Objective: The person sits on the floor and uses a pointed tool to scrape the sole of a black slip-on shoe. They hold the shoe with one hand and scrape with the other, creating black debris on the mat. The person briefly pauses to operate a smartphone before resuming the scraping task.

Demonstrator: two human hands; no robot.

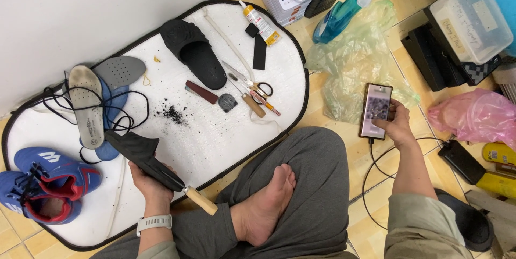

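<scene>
Head view: black slipper [137, 154] with wooden-handled knife [196, 197] lies in left hand [148, 183], fingers closed around both, at 8 o'clock on white mat [215, 135]. Judged: trimming paused. Right hand [396, 124], at 3 o'clock, grips corded phone [375, 110], thumb on screen. Second slipper [194, 52] at 11 o'clock, rubber shavings [173, 114] between.
</scene>
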